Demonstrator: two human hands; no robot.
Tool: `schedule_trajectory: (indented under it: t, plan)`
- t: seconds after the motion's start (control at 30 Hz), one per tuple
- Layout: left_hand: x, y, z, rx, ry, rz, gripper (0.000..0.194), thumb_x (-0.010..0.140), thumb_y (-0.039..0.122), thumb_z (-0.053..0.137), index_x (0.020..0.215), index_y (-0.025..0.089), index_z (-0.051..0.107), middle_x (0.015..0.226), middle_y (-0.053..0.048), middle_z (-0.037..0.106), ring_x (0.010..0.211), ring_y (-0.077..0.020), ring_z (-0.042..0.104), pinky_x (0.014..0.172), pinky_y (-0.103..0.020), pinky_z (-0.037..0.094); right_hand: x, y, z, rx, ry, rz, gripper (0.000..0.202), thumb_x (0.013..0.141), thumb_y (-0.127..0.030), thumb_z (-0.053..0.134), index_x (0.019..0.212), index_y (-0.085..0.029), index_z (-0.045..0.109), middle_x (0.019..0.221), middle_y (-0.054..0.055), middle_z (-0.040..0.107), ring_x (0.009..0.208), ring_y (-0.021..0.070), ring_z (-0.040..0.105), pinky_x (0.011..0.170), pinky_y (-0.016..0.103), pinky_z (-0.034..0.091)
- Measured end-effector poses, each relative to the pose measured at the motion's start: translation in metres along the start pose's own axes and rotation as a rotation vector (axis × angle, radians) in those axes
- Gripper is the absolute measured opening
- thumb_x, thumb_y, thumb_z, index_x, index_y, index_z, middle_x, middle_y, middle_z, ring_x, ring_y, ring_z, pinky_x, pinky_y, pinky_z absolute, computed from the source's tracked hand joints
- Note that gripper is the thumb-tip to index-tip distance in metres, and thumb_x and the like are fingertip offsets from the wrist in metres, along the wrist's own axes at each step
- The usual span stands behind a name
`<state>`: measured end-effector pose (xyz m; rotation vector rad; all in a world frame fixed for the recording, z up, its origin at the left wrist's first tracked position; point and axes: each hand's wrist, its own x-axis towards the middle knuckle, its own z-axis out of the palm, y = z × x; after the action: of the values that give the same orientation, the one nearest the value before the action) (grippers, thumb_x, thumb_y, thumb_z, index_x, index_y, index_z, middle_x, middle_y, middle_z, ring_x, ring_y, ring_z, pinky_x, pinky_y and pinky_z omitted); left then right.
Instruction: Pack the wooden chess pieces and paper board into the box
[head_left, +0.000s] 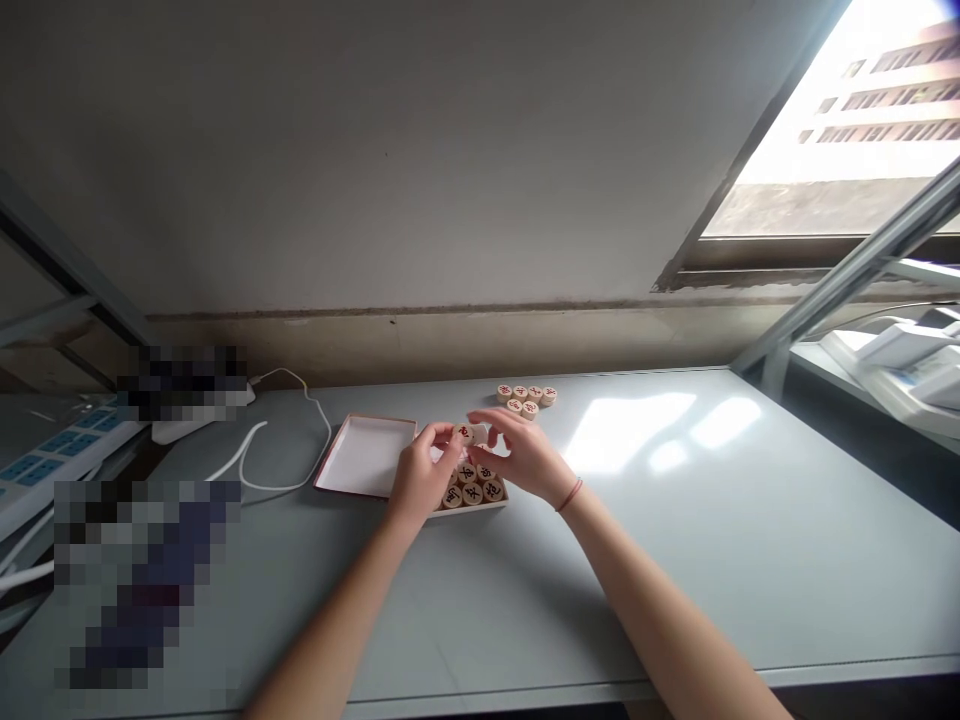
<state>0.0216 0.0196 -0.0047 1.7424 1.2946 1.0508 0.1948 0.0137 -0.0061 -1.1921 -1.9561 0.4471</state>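
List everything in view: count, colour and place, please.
Desk: one, grey, foreground
Tray: one, pale, mid-desk
Tray pieces: several, pale with black characters, in tray
Held piece: at least one, pale-and-red, over tray
Lid: one, white with reddish rim, left of tray
Wall: one, grey, behind desk
Far pieces: six tops, pale-and-red, near wall
Cables: count unclear, white, left
Socket strip: one, white-and-blue, far left
Pixelated patches: two, mostly dark, left
Window: one, bright, upper right
Frame bars: several, grey, both sides
Unclear items: several, white, right edge
Wristband: one, red, right wrist
Left hand: one, bare, holding piece
Right hand: one, bare, beside it
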Motion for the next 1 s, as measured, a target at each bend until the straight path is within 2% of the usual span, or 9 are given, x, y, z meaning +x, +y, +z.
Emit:
schedule_trajectory:
  t: [0.17,0.3,0.4,0.5,0.57,0.7,0.83,0.93,1.0]
  plan:
    - [0.000,-0.006,0.004,-0.163,0.039,-0.081,0.028,0.083,0.044,0.056,0.092,0.018,0.061,0.092,-0.006,0.069,0.084,-0.0173,0.064,0.074,-0.027,0.050,0.001,0.004,-0.004,-0.099,0.095,0.048,0.022,0.083,-0.029,0.056,0.102,-0.021,0.063,0.092,0.005,0.068,0.066,0.0131,0.058,0.064,0.027,0.047]
    - [0.000,-0.008,0.004,-0.239,0.059,-0.074,0.028,0.082,0.041,0.058,0.099,0.018,0.059,0.091,-0.006,0.068,0.084,-0.0172,0.066,0.080,-0.030,0.052,-0.003,0.036,-0.033,-0.301,0.292,0.417,0.019,0.079,-0.033,0.054,0.087,-0.020,0.064,0.087,0.006,0.067,0.067,0.0160,0.057,0.064,0.028,0.044]
    - [-0.001,-0.007,0.004,-0.236,0.019,-0.057,0.028,0.084,0.039,0.056,0.103,0.019,0.061,0.091,-0.005,0.068,0.084,-0.0172,0.067,0.079,-0.030,0.053,-0.009,0.062,-0.047,-0.490,0.209,0.658,0.019,0.077,-0.034,0.053,0.082,-0.020,0.065,0.084,0.006,0.065,0.070,0.0177,0.057,0.062,0.028,0.041]
    - [-0.002,-0.006,0.006,-0.246,-0.013,-0.094,0.026,0.081,0.036,0.059,0.101,0.019,0.063,0.099,-0.007,0.068,0.089,-0.0179,0.067,0.079,-0.029,0.054,-0.013,0.075,-0.047,-0.532,0.038,0.716,0.022,0.080,-0.034,0.051,0.085,-0.019,0.067,0.082,0.007,0.064,0.072,0.0190,0.058,0.063,0.029,0.042]
    - [-0.002,-0.006,0.008,-0.270,-0.024,-0.152,0.029,0.079,0.034,0.061,0.105,0.020,0.063,0.101,-0.007,0.069,0.089,-0.0180,0.067,0.078,-0.029,0.055,-0.013,0.073,-0.044,-0.539,0.037,0.716,0.026,0.081,-0.034,0.052,0.098,-0.019,0.065,0.085,0.008,0.065,0.075,0.0208,0.059,0.064,0.030,0.043]
    - [-0.002,-0.005,0.009,-0.318,-0.034,-0.202,0.035,0.079,0.037,0.064,0.109,0.019,0.063,0.101,-0.007,0.069,0.087,-0.0186,0.067,0.076,-0.029,0.055,-0.007,0.039,-0.035,-0.339,0.128,0.414,0.046,0.081,-0.030,0.056,0.126,-0.021,0.050,0.107,0.010,0.063,0.074,0.0175,0.060,0.064,0.030,0.048]
    - [-0.003,-0.003,0.007,-0.336,-0.041,-0.169,0.036,0.080,0.043,0.062,0.104,0.018,0.066,0.095,-0.008,0.071,0.084,-0.0196,0.068,0.075,-0.030,0.055,-0.001,-0.009,-0.016,-0.065,-0.066,-0.050,0.037,0.085,-0.031,0.057,0.122,-0.025,0.054,0.112,0.007,0.063,0.078,0.0148,0.061,0.069,0.029,0.052]
    - [-0.003,-0.003,0.007,-0.372,-0.044,-0.145,0.035,0.080,0.044,0.062,0.102,0.017,0.064,0.092,-0.007,0.071,0.085,-0.0197,0.067,0.074,-0.029,0.054,0.001,-0.026,-0.005,-0.136,-0.027,-0.181,0.024,0.090,-0.027,0.049,0.110,-0.026,0.061,0.105,0.006,0.067,0.087,0.0170,0.062,0.075,0.031,0.051]
    - [-0.003,-0.002,0.007,-0.372,-0.020,-0.142,0.036,0.080,0.043,0.061,0.105,0.018,0.061,0.094,-0.007,0.070,0.085,-0.0184,0.067,0.075,-0.028,0.054,0.002,-0.022,-0.006,-0.173,0.061,-0.153,0.021,0.089,-0.026,0.049,0.104,-0.024,0.063,0.101,0.006,0.068,0.086,0.0170,0.063,0.077,0.031,0.051]
